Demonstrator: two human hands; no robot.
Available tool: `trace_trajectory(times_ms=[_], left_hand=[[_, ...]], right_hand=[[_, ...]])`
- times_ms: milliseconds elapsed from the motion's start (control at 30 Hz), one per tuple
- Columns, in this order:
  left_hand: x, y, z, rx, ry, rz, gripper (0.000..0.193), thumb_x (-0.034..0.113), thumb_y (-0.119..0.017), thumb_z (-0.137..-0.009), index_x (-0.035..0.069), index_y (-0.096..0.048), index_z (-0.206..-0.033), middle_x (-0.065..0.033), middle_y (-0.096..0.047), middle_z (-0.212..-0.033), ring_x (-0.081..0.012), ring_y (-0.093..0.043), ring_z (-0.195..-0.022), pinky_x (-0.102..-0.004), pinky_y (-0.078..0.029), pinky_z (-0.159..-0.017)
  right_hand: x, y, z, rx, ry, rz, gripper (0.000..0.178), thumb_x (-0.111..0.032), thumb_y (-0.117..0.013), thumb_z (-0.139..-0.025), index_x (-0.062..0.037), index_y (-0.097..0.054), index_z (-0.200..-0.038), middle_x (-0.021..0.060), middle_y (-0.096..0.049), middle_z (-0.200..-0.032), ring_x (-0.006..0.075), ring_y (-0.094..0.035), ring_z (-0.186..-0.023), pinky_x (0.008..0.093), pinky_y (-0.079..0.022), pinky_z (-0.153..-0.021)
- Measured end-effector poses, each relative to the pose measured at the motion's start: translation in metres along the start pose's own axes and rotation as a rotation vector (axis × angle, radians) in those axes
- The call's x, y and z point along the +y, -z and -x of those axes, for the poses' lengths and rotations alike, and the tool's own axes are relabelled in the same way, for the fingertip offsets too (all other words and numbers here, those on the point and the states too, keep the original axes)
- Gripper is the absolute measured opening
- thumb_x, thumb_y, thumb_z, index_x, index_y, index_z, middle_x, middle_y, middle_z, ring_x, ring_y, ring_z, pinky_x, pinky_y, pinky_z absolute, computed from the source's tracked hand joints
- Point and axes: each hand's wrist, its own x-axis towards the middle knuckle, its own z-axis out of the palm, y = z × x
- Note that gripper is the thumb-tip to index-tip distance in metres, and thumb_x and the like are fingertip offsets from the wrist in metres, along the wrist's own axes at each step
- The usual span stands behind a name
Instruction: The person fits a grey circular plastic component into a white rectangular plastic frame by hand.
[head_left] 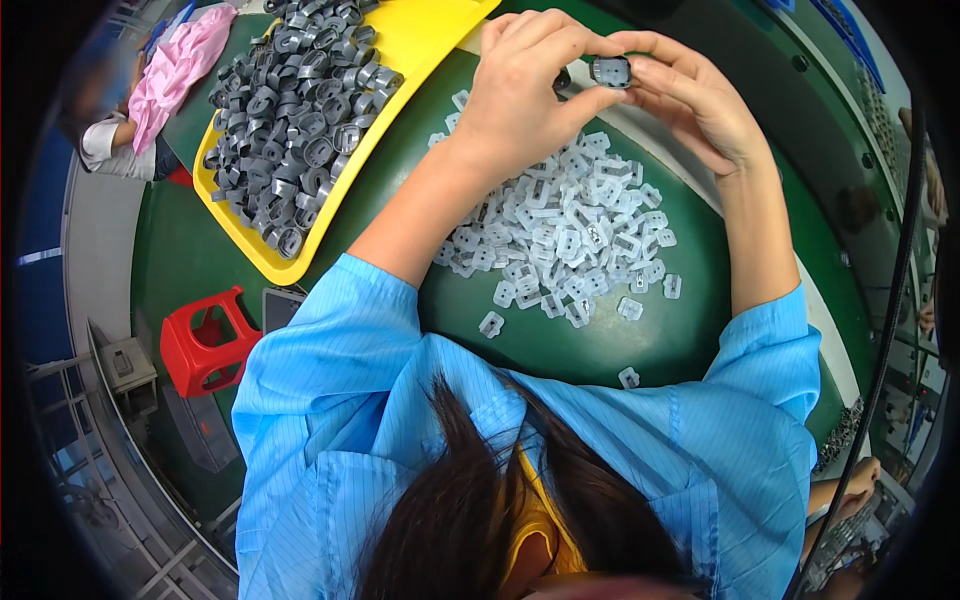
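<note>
Yellow tray (pixel 425 40) heaped with grey parts (pixel 300 110) — both hands, left hand (pixel 525 85) and right hand (pixel 690 100), pinched on one grey part (pixel 611 71).

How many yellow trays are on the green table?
1: the yellow tray sits at the table's upper left, beside the left hand, heaped with grey parts.

Tray (pixel 425 45) of moulded parts (pixel 295 110) far left on table (pixel 640 340), pile of small flat pieces (pixel 565 235) at centre, just right of tray, both hands above pile's far edge, left hand (pixel 525 85) & right hand (pixel 690 95) w/ one part (pixel 611 71) between fingertips, stool (pixel 205 340) on floor lower left.
</note>
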Motion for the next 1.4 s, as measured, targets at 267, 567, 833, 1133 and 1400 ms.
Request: trace_trajectory(times_ms=[267, 567, 833, 1133, 1400], left_hand=[[0.002, -0.004, 0.003, -0.027, 0.014, 0.072, 0.032, 0.016, -0.08, -0.066, 0.008, -0.067, -0.094, -0.004, -0.065, -0.09, -0.023, -0.06, -0.089, -0.0335, -0.044, -0.082], [-0.03, 0.004, 0.013, -0.244, 0.391, -0.031, 0.044, 0.02, -0.075, -0.076, 0.005, -0.059, -0.114, -0.0079, -0.065, -0.105, -0.0212, -0.061, -0.101, -0.0323, -0.047, -0.087], [-0.039, -0.005, 0.023, -0.359, 0.542, 0.17, 0.02, 0.013, -0.066, -0.084, 0.007, -0.07, -0.102, -0.0041, -0.07, -0.089, -0.0134, -0.064, -0.08, -0.0272, -0.049, -0.075], [-0.015, 0.003, 0.001, -0.099, 0.978, 0.721, 0.02, 0.007, -0.063, -0.084, 0.002, -0.057, -0.102, -0.0117, -0.058, -0.09, -0.023, -0.062, -0.087, -0.0343, -0.05, -0.073], [-0.009, -0.006, 0.014, -0.253, 0.648, 0.503, 0.036, 0.014, -0.073, -0.075, 0.003, -0.061, -0.108, -0.009, -0.066, -0.083, -0.0126, -0.066, -0.07, -0.0262, -0.052, -0.065]], right_hand=[[0.008, -0.009, 0.0, 0.037, -0.04, -0.127, 0.02, -0.013, -0.062, -0.087, -0.0018, -0.059, -0.104, 0.0022, -0.06, -0.092, 0.0082, -0.059, -0.087, 0.0239, -0.049, -0.084], [0.038, 0.054, -0.011, 0.369, -0.079, 0.498, 0.025, -0.018, -0.068, -0.081, -0.006, -0.06, -0.102, -0.001, -0.061, -0.091, 0.0061, -0.055, -0.083, 0.0213, -0.043, -0.074], [-0.002, 0.016, 0.017, 0.211, -0.059, 1.012, 0.019, -0.016, -0.067, -0.076, -0.0016, -0.065, -0.088, 0.0112, -0.061, -0.081, 0.0176, -0.06, -0.077, 0.0297, -0.048, -0.071], [-0.008, -0.006, 0.031, -0.11, -0.207, 0.938, 0.011, -0.005, -0.065, -0.071, -0.0008, -0.059, -0.079, 0.0032, -0.053, -0.065, 0.0127, -0.051, -0.061, 0.0267, -0.043, -0.061], [-0.001, -0.016, -0.001, 0.201, -0.033, 0.199, 0.027, -0.018, -0.07, -0.084, 0.0011, -0.066, -0.102, 0.0046, -0.066, -0.083, 0.0074, -0.059, -0.068, 0.0226, -0.051, -0.068]])
